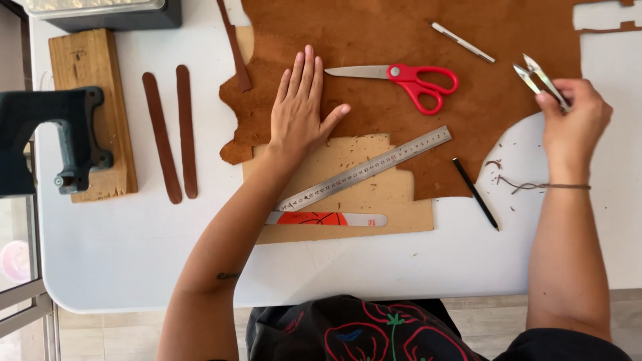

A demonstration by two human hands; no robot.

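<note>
Leather [401,40] lay pinned flat under my open left hand [301,113], holding nothing; my right hand [572,120] gripped small snips [538,79] beside the red scissors [408,79].

Brown leather hide [428,40] spread flat on table, small silver thread snips [537,77] raised, blades parted

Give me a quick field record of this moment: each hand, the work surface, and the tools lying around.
left hand: flat, palm down on the brown leather sheet
right hand: holds small metal thread snips, blades open
surface: white table
on leather: red-handled scissors, steel ruler
under leather: tan cardboard
far left: two brown leather strips, wooden block
</note>
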